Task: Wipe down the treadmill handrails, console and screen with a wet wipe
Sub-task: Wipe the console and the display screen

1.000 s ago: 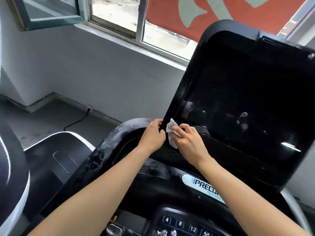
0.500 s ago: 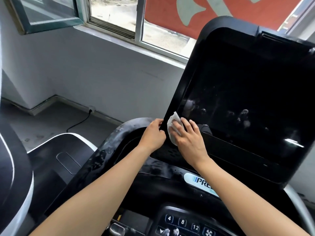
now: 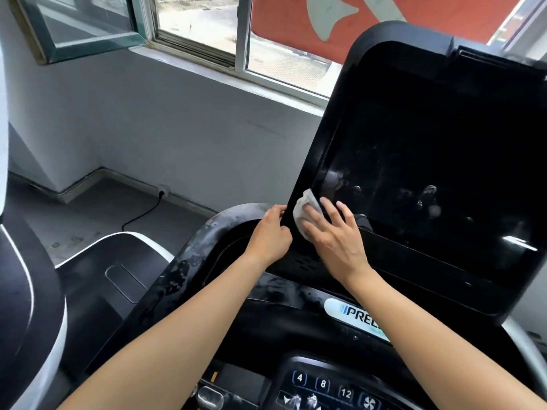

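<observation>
The treadmill's large black screen tilts up at the right, smudged with fingerprints. My right hand lies flat with straight fingers and presses a crumpled white wet wipe against the screen's lower left corner. My left hand grips the left edge of the screen frame just beside the wipe, fingers curled round the bezel. The curved black handrail runs below and left of both hands, streaked and dusty. The console with numbered keys sits at the bottom.
A window and grey wall stand behind the screen. A power cable runs from a wall socket across the floor at left. Another machine's black and white housing fills the left edge.
My right hand has flattened from a pinch onto the wipe and slid it slightly up along the screen's lower left corner. My left hand has kept its grip on the frame edge.
</observation>
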